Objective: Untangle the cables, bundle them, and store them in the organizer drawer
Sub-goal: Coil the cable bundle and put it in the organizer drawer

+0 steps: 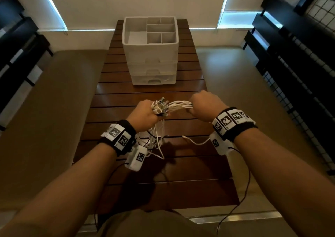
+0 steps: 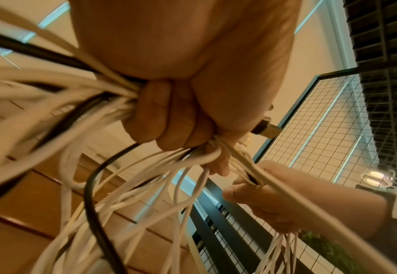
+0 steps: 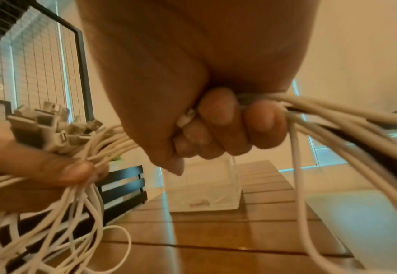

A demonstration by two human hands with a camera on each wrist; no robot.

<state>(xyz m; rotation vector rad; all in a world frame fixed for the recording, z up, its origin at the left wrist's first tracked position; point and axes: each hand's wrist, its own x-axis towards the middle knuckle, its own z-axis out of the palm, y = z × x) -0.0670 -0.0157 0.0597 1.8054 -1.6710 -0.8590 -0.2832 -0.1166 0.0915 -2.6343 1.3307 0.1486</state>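
Note:
A bunch of white cables point(image 1: 178, 104) with one or two black ones runs between both hands above the slatted wooden table point(image 1: 150, 171). My left hand point(image 1: 145, 114) grips the bunch near its cluster of plugs point(image 1: 161, 107), its fingers point(image 2: 169, 118) curled round the cords point(image 2: 80, 96). My right hand point(image 1: 204, 103) is fisted round the same strands further along, fingers point(image 3: 218, 126) wrapped over them. Loose loops point(image 1: 155, 142) hang from the left hand down to the table. A white organizer point(image 1: 150, 51) with three shut drawers stands at the table's far end.
One cable end point(image 1: 192, 141) lies on the table below my right wrist. The organizer's top tray point(image 1: 135, 31) has several open compartments. Dark benches point(image 1: 290, 59) line both sides of the room, and a wire grid panel point(image 2: 328, 118) stands on the right.

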